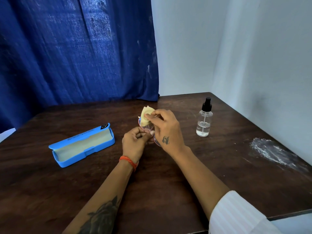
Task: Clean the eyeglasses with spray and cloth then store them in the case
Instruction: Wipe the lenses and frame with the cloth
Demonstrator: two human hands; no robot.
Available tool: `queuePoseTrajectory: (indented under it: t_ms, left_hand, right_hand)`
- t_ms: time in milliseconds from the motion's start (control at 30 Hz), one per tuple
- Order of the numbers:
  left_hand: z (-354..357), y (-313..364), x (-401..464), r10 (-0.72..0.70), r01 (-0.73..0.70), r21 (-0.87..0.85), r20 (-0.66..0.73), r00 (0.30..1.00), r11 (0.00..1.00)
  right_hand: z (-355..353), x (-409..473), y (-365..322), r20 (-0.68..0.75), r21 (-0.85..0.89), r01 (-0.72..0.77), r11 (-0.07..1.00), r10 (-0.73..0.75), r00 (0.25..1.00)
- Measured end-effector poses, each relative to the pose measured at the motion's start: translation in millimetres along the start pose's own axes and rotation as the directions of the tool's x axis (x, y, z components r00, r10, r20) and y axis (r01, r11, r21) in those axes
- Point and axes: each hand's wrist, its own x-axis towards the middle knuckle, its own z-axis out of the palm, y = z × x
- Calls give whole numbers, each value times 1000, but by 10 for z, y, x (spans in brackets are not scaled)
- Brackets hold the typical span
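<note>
while two hands [135, 141] [167, 129] hold one eyeglasses [148, 128], one cloth [146, 115] rubs lens.

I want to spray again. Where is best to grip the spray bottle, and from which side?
Grip the spray bottle around its clear round body, coming from its left side: it stands upright, and the wall is close on its right.

Eyeglasses [148, 128] mostly hidden behind cloth [145, 117], right hand [166, 130].
</note>
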Motion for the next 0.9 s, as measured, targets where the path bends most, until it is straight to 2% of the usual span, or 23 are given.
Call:
queuePoseTrajectory:
  t_ms: [100, 167, 400, 467, 567, 633, 667, 767, 900]
  left_hand:
    - [-20, -19, 15, 11, -7, 83, -43, 999, 997]
    - [-44, -9, 20, 1, 5, 77, -71, 997, 997]
    - [15, 50, -24, 22, -22, 32, -13, 1000, 999]
    - [6, 68, -28, 20, -20, 6, -29, 999, 1000]
    - [-10, 81, -27, 29, -28, 19, -42, 999, 999]
    - [6, 86, -39, 26, -25, 31, -22, 999, 999]
    - [13, 82, -42, 30, -30, 46, -10, 999, 998]
    - [15, 57, -34, 65, -65, 132, 1, 998, 989]
    - [-17, 36, -16, 57, -50, 132, -49, 997, 990]
  right_hand:
    - [43, 1, -108, 105, -6, 66, 998, -65, 992]
    - [26, -12, -107, 163, 51, 81, 995, -88, 983]
    - [-86, 25, 68, 185, 213, -58, 975, 18, 983]
    - [-111, 40, 119, 111, 180, -82, 980, 62, 992]
    - [-133, 60, 154, -149, 77, -125, 989, 135, 980]
    - [-106, 53, 83, -227, 53, -109, 993, 118, 967]
    - [-73, 44, 37, -207, 42, -78, 996, 85, 975]
    - [29, 15, -80, -28, 10, 18, 1000, -17, 999]
    - [12, 2, -103, 147, 65, 76, 995, -85, 986]
